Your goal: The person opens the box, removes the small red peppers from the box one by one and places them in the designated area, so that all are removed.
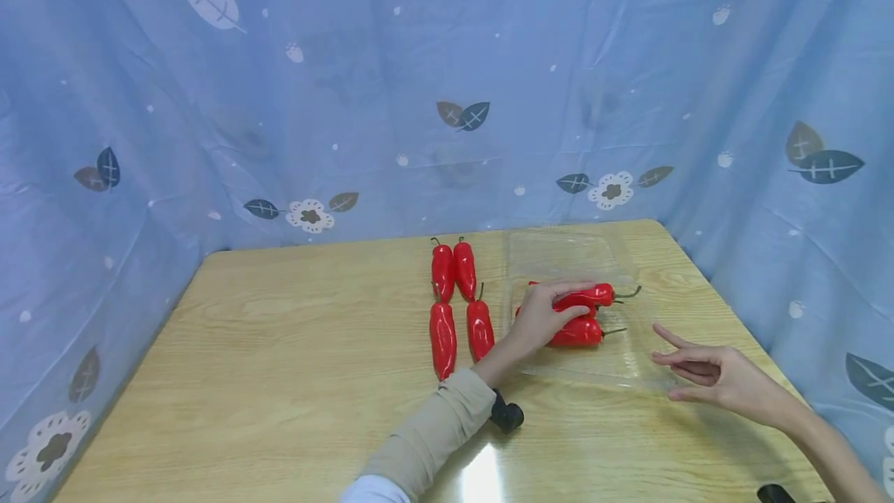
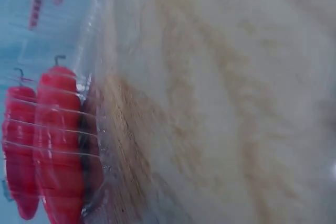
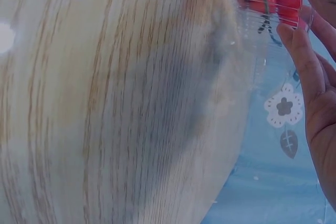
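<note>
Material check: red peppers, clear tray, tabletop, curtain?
Red peppers: glossy, perhaps artificial plastic or foam; sharp highlights and even red, but real waxy skin is possible.
Clear tray: likely thin, shiny plastic; see-through with glints.
Tabletop: semi-gloss wood or wood-look laminate; grain lines, bright glare.
Curtain: probably matte printed fabric; hangs in soft folds.

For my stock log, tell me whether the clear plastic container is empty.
Not empty: in the head view, red peppers lie inside the clear plastic container, at least two stems showing.
</note>
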Available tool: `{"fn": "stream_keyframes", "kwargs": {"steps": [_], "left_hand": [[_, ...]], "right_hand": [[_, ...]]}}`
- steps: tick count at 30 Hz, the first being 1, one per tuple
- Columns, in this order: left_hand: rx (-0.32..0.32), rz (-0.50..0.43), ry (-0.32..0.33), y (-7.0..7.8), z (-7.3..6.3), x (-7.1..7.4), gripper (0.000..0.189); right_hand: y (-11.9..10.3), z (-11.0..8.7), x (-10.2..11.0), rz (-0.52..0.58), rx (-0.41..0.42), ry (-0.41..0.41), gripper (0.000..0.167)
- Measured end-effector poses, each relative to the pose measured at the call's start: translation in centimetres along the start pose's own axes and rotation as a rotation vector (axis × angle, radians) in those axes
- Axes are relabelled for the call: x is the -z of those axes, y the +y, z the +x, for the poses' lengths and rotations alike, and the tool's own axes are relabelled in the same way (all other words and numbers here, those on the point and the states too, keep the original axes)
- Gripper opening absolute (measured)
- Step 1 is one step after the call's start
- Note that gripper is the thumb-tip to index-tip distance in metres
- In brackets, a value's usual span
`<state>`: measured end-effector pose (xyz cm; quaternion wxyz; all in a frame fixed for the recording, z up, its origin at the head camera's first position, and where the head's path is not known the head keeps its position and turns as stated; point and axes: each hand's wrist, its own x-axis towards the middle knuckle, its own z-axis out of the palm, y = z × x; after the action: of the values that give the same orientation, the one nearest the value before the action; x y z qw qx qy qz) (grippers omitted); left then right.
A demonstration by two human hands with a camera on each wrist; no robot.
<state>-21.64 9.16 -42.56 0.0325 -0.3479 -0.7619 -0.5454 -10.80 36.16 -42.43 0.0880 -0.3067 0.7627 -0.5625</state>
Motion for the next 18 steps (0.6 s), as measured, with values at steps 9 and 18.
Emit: {"fn": "stream_keyframes", "kwargs": {"steps": [9,18], "left_hand": [[0.047,0.417,-0.083,-0.7,1.2,-0.6,0.045],[0.058,0.673,-0.126,-0.7,1.4,-1.0,0.047]], "right_hand": [[0.1,0.0,0.0,0.02,-0.002,0.0,0.038],[0.1,0.2,0.1,0.003,0.003,0.004,0.037]]}}
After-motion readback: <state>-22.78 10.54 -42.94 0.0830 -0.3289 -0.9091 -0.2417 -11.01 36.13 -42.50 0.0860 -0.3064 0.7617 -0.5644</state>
